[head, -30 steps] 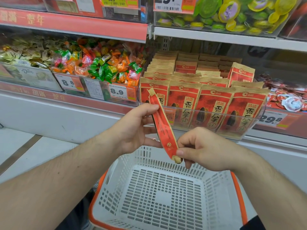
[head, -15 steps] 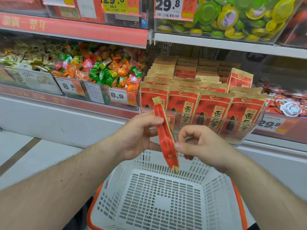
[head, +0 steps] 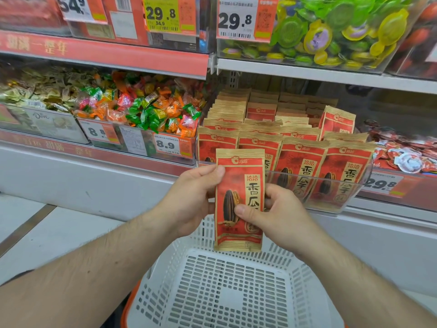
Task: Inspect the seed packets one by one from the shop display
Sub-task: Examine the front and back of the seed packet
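Below me at six o'clock sits a white slotted basket (head: 231, 292) with an orange rim. At ten o'clock I see a clear bin of bright wrapped candies (head: 142, 110) with an 8.9 price tag (head: 166, 145) on its front, and beside it at nine o'clock a bin of pale gold wrapped sweets (head: 35, 91). At one o'clock, on the shelf above, a clear box holds green and yellow jelly cups (head: 331, 31) behind a 29.8 tag (head: 236, 18).

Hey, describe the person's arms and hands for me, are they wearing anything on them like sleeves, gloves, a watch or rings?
Both forearms are bare, with visible hair, and no sleeves reach into view. The left hand and right hand wear no gloves. No watch, bracelet or ring shows on the wrists or fingers. Fingernails look short and unpainted.
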